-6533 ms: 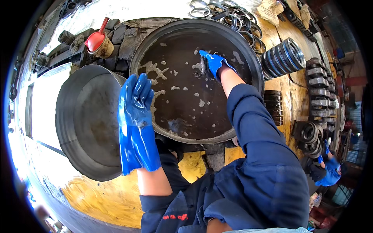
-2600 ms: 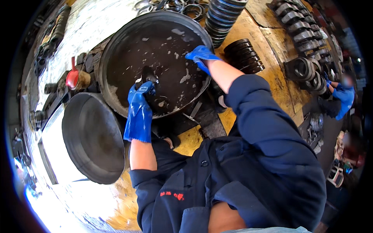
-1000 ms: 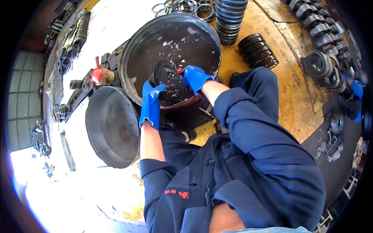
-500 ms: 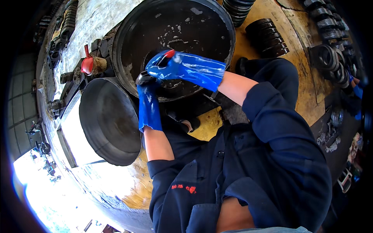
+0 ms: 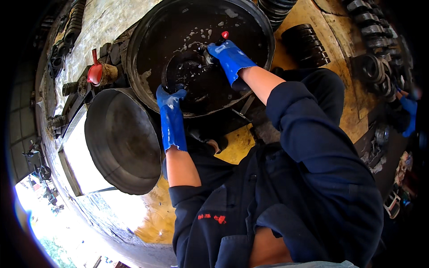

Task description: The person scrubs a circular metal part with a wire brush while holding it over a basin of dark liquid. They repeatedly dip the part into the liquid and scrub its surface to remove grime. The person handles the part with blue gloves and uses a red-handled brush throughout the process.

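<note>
A wide, round metal basin [image 5: 145, 91] of dark liquid lies in front of me, with pale froth on its surface. My left hand [image 5: 170, 99], in a blue rubber glove, is closed at the near left edge of a dark ring [image 5: 166, 73] that lies partly in the liquid. Farther right, my right hand [image 5: 227, 50], gloved the same way, is wrapped around a tool with a red end [image 5: 225, 34]. The tool's working end, greyish and wet, shows only in part beside the ring's far right side. The ring's lower part is hard to make out in the dark liquid.
A second, tilted empty-looking metal basin [image 5: 123, 140] stands at the left. Beyond it are a red ladle [image 5: 94, 71] and a tan pot [image 5: 110, 73]. Stacked dark rings [image 5: 306, 46] lie at the right. Another person's blue glove [image 5: 409, 111] shows at the far right.
My hands were close together over the basin's near left part. The right hand has moved away to the right with the red-ended tool; the ring is now lower, in the liquid.
</note>
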{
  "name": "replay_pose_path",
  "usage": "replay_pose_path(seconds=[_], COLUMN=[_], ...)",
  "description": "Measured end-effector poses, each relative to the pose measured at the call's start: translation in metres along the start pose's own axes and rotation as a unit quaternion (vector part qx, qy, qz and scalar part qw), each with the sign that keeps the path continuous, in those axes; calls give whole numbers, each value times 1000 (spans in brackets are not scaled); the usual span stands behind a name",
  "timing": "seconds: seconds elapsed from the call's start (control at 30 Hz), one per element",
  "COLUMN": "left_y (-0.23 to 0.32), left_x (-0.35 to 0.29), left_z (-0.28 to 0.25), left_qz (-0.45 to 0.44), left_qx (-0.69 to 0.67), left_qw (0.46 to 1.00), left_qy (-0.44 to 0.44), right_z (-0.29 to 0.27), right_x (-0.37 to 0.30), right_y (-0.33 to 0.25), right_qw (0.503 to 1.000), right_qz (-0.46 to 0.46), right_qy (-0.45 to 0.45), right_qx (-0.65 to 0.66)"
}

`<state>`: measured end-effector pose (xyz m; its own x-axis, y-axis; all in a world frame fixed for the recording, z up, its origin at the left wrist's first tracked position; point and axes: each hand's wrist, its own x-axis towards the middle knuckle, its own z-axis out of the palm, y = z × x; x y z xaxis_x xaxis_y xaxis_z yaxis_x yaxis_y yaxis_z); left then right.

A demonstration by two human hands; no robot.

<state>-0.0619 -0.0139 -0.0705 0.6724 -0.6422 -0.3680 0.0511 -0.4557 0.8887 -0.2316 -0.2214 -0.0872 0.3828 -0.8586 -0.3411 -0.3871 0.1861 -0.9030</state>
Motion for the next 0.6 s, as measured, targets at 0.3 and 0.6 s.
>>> replay_pose_path(seconds=[0.3, 0.6], left_y=[-32, -4], left_x=[19, 9], left_z=[-1, 12], left_qz=[37, 48], left_qx=[-113, -79], left_qw=[992, 995], left_qy=[33, -42], right_z=[8, 49], right_x=[-34, 5], right_y=[-28, -41], right_qw=[989, 949], right_qz=[-85, -218], right_qy=[-120, -222], right_qx=[-5, 56])
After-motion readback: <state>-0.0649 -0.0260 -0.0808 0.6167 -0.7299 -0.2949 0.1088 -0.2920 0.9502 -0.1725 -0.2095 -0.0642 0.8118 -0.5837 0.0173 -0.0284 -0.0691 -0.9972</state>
